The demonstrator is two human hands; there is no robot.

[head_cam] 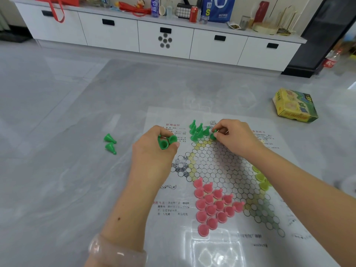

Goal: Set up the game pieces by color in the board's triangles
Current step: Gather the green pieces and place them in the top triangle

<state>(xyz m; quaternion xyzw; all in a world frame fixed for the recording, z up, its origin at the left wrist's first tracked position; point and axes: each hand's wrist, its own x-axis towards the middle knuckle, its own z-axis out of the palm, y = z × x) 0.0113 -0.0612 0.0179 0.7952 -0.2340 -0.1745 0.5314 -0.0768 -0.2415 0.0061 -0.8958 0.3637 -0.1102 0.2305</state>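
Green triangle being filled on the board (227, 170)

The right hand (234, 135) pinches one green piece (213, 135), seating it beside the standing green pieces (198, 130); the left hand (154, 149) curls round spare green pieces (166, 142), presumably as a supply; two more (110, 143) lie off-board
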